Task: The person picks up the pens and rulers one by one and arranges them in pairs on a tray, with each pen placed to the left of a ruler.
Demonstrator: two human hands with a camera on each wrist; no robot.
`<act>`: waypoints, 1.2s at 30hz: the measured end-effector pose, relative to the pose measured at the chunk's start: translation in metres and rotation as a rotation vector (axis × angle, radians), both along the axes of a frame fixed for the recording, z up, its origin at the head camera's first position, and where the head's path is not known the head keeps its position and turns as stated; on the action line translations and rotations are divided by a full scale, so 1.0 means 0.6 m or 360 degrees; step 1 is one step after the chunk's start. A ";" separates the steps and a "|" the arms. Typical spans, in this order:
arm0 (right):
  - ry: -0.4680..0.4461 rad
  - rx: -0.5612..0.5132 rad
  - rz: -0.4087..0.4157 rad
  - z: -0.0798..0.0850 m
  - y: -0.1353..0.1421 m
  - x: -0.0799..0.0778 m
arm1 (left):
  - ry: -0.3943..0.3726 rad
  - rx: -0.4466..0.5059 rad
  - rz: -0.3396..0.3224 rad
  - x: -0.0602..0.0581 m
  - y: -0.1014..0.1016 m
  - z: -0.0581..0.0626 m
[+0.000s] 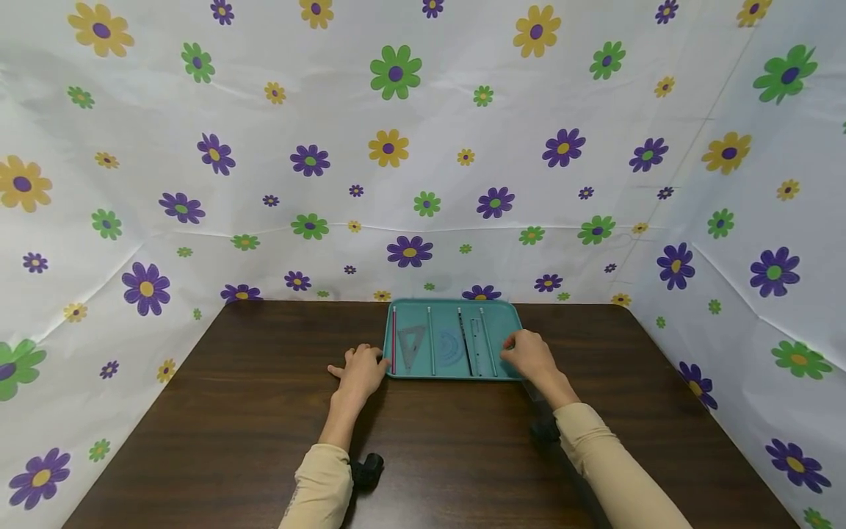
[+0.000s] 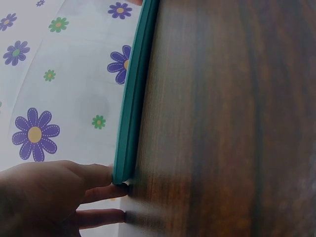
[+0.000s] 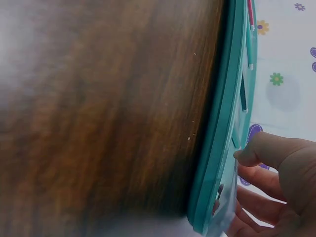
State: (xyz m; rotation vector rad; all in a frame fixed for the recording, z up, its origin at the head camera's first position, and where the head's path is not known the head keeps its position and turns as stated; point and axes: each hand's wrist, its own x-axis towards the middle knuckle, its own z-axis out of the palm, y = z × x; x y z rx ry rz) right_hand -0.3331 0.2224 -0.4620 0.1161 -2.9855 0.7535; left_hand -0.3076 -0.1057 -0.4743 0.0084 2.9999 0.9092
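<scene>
A teal tray point(image 1: 410, 302) lies on the table with pencils and clear drawing tools side by side in it. These are a red pencil point(image 1: 393, 342), a triangular set square point(image 1: 410, 345), a protractor point(image 1: 451, 347), a black pencil point(image 1: 465, 342), a ruler point(image 1: 477, 345) and two teal pencils point(image 1: 432, 342). My left hand point(image 1: 360, 371) rests at the tray's left end, thumb against the rim and other fingertips on the table. Over the right end, my right hand point(image 1: 531, 358) pinches a clear plastic piece point(image 3: 228, 210) between thumb and fingers; its kind I cannot tell.
The dark wooden table point(image 1: 449, 455) reaches toward me in front of the tray. A white flower-patterned sheet point(image 1: 449, 110) stands behind the table and along its sides. Dark devices point(image 1: 367, 472) are strapped at both wrists.
</scene>
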 end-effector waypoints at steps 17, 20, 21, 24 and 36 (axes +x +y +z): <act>0.0041 0.0110 0.0010 -0.013 -0.014 -0.021 | -0.0021 0.0002 -0.0013 0.001 0.002 0.003; 0.0001 0.0163 0.0087 -0.016 -0.016 -0.019 | -0.0023 -0.0002 -0.0013 0.002 0.001 0.004; -0.0014 0.0177 0.0114 -0.017 -0.017 -0.019 | -0.0022 -0.0001 -0.0012 0.002 0.000 0.004; -0.0044 0.0221 0.0191 -0.016 -0.020 -0.019 | -0.0017 0.0003 -0.0008 0.001 -0.001 0.004; -0.0081 0.0161 0.0275 -0.022 -0.025 -0.009 | -0.0034 -0.0023 -0.0003 -0.001 -0.008 0.000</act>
